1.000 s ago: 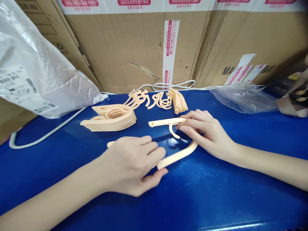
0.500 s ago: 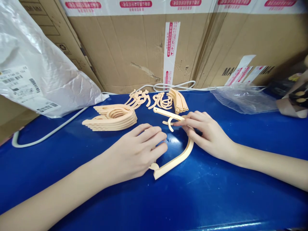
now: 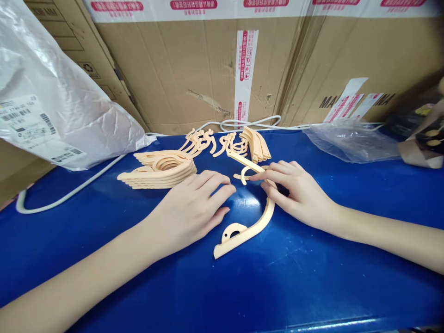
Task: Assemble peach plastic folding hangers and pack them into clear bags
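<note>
A beige plastic folding clothes hanger [image 3: 255, 227] rests on the blue table, its curved arm reaching toward me with a small looped piece at the near end. Near its middle, my right hand [image 3: 294, 189] pinches it, the fingers covering the joint. A small curved hook [image 3: 245, 175] sticks out left of those fingertips. My left hand [image 3: 197, 203] is off the hanger, its fingers loosely bent and apart with nothing seen in them. Just beyond that hand lies a neat stack of hanger pieces [image 3: 163, 171].
Loose hooks [image 3: 199, 141] and a bundle of straight arms [image 3: 257, 144] lie at the back. A white cable [image 3: 69, 196] runs along the left and rear. Cardboard boxes [image 3: 180, 69] wall off the back. A silver mailer bag [image 3: 69, 101] leans left; a clear plastic bag [image 3: 354, 141] lies right.
My left hand has let go of the hanger's near end and moved up and slightly left, exposing the looped piece. The hanger has shifted a little; my right hand stays on it.
</note>
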Tool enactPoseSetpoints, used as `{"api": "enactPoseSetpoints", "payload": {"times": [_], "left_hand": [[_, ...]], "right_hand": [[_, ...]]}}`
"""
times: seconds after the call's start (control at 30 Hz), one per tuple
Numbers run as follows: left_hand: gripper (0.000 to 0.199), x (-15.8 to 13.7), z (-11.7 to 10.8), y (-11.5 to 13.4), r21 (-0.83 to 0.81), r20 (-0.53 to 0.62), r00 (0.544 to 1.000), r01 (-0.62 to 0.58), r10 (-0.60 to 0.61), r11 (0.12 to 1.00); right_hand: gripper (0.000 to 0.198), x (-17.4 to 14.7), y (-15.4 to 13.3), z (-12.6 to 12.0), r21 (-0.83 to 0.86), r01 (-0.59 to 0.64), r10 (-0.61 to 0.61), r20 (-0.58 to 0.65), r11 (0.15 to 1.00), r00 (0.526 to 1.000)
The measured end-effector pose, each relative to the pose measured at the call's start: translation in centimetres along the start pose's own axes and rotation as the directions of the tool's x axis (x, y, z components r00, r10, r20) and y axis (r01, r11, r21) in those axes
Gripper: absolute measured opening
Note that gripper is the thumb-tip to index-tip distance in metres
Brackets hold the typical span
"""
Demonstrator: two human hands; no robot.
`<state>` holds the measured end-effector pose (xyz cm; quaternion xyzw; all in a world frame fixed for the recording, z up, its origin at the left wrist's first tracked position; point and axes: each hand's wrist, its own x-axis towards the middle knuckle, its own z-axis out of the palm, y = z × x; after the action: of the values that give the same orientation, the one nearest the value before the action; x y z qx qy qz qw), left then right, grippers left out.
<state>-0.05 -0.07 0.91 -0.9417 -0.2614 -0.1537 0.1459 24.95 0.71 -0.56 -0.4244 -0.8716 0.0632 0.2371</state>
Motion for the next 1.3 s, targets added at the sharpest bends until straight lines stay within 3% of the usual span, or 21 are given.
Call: {"api": "enactPoseSetpoints", "payload": {"times": [0.2,0.37,0.53,0.9,1.3], "left_hand": [[0.029,-0.2,-0.5,1.0,-0.190,0.006,1.000,0.020,-0.019,0.982],[0.046,-0.2,-0.6,1.5,-0.268,0.102,0.993,-0.033,0.063,0.963],[0.032,-0.3,-0.3,1.3,-0.254,0.106,0.990,-0.064,0.093,0.965],[0.022,-0.3,-0.5,1.5,-0.254,0.120,0.987,-0.077,0.110,0.964],[0.017,-0.3,-0.3,1.1,-0.104,0.015,0.994,-0.107,0.109,0.989]], "right_hand": [[0.026,0.1,-0.1,0.0,-0.002,-0.006,0.006,-0.005,1.000,1.000],[0.027,0.1,-0.1,0.0,-0.001,-0.009,0.009,-0.002,1.000,1.000],[0.028,0.1,0.0,0.1,-0.007,0.002,-0.002,0.015,1.000,1.000],[0.028,0.1,0.0,0.1,-0.008,0.005,-0.005,0.046,1.000,0.999],[0.029,0.2,-0.1,0.2,0.029,0.167,-0.169,0.082,0.986,0.982]]}}
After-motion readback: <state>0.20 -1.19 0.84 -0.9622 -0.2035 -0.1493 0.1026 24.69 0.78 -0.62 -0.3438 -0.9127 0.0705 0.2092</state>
